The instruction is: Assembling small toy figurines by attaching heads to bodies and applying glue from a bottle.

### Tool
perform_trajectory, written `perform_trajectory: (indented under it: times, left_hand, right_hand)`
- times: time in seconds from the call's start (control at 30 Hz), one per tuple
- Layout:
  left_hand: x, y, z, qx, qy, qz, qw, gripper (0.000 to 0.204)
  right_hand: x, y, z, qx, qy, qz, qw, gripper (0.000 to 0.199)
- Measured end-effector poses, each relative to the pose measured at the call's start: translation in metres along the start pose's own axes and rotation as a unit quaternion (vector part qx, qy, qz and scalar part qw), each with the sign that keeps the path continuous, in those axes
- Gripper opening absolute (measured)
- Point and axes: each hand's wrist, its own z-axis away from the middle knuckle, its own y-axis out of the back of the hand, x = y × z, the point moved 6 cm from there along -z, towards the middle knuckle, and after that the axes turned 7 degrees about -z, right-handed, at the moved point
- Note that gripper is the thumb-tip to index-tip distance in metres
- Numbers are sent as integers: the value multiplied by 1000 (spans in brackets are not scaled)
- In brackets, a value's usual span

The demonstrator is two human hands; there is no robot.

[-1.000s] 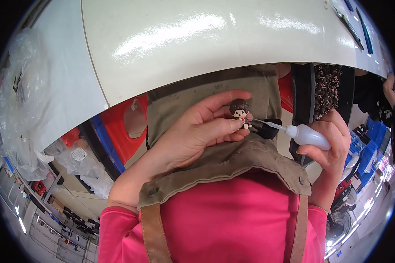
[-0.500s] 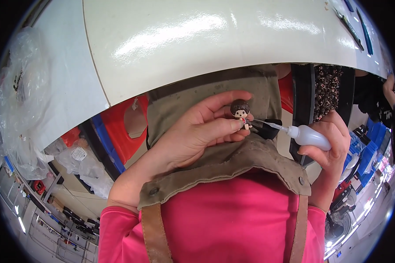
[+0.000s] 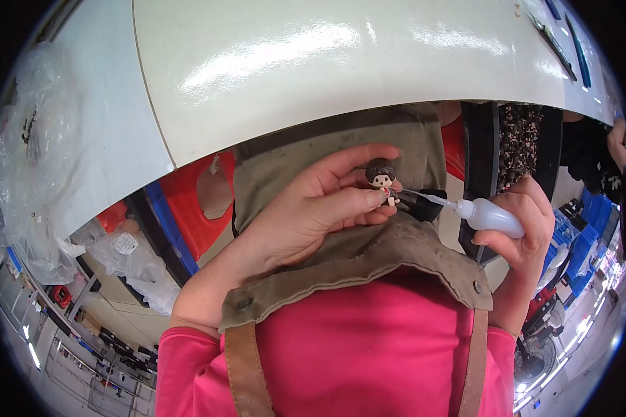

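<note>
Over my lap, my left hand pinches a small toy figurine between thumb and fingers. The figurine is upright, with a brown-haired head and a pale face; my thumb hides part of its body. My right hand is wrapped round a white squeeze bottle tipped sideways. Its thin needle nozzle points left, and the tip ends at or very close to the figurine's side. Whether the tip touches it, I cannot tell.
A white table spans the far side. Beyond my right hand is a black tray full of small brown and pink parts. Clear plastic bags lie at left, tools at far right. Another person's hand shows at the right edge.
</note>
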Motion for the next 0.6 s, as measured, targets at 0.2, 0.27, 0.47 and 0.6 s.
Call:
perform_trajectory:
  times: [0.2, 0.27, 0.47, 0.6]
  left_hand:
    - [-1, 0, 0, 2, 1, 2, 1000, 48]
    - [-2, 0, -1, 1, 1, 1, 1000, 48]
    - [-1, -1, 0, 4, 2, -1, 1000, 48]
    - [0, -2, -1, 1, 3, 0, 1000, 47]
  right_hand:
    - [3, 0, 3, 5, -2, -6, 1000, 52]
    - [4, 0, 4, 4, 2, -5, 1000, 52]
    - [2, -1, 4, 7, 5, -5, 1000, 53]
    - [1, 0, 2, 5, 5, -1, 1000, 52]
